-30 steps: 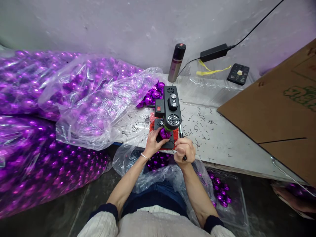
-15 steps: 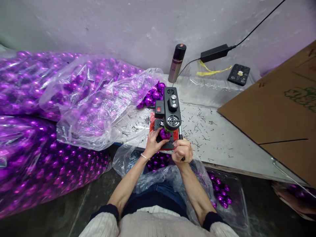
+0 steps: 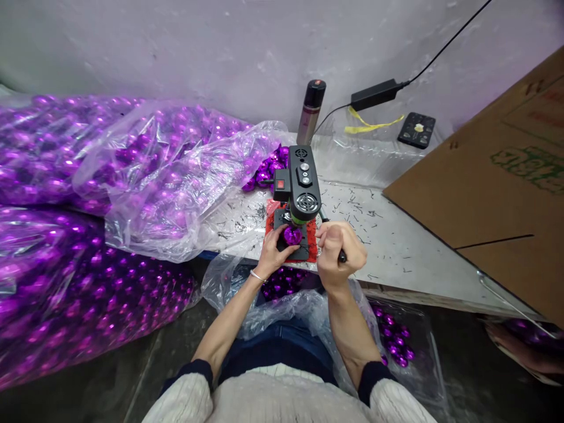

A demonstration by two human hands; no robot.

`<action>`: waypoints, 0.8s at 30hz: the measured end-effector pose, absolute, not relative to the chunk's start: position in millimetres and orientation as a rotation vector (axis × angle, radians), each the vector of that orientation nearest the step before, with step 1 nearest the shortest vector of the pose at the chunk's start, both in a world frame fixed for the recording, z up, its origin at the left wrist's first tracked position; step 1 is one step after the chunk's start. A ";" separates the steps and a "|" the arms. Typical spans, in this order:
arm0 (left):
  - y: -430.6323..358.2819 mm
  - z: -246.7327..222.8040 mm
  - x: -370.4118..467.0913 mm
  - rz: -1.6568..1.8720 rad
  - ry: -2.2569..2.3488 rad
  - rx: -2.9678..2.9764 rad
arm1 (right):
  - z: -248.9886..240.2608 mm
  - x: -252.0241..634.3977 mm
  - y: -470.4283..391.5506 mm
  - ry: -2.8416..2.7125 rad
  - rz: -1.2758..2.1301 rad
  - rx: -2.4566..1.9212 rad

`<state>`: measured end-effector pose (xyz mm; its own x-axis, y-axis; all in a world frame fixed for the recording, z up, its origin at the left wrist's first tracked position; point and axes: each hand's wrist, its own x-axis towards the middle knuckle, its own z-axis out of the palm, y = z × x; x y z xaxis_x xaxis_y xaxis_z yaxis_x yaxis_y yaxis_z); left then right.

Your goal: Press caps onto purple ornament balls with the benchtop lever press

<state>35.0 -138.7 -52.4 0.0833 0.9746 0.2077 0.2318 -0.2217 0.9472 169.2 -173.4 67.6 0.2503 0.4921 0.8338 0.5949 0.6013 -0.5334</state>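
Observation:
A shiny purple ball ornament (image 3: 292, 235) sits under the head of a small black hand press (image 3: 304, 179) with a red switch. Thumb and fingers of my left hand (image 3: 274, 251) close around the ball from the left and front. My right hand (image 3: 339, 249) is wrapped round the press's lever handle (image 3: 342, 256), whose black tip shows below the fist. The press's dark base plate rests on a red mat (image 3: 312, 249). Behind the press, more purple balls (image 3: 265, 175) spill from a plastic bag.
Large clear bags of purple balls (image 3: 57, 282) fill the left. A spray can (image 3: 311, 111), a power adapter (image 3: 374, 94) and a black scale-like device (image 3: 416, 130) are at the back. A cardboard box (image 3: 497, 194) leans in at right. Dark scraps litter the white table (image 3: 388, 258).
My right hand and the lever handle have risen and swung outward to the right. The press head stands slightly higher off the ball, which my left hand still holds.

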 end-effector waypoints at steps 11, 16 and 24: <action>-219.7 -88.2 -6.4 1.048 1.034 2.474 | 45.8 174.9 -180.2 -1.458 -0.100 -0.944; -132.4 -56.2 -21.2 1.245 1.489 2.085 | 41.2 174.4 -178.4 -1.452 -0.133 -0.941; 23.1 -7.7 -19.3 0.954 1.954 1.744 | 38.6 175.4 -180.7 -1.463 -0.125 -0.943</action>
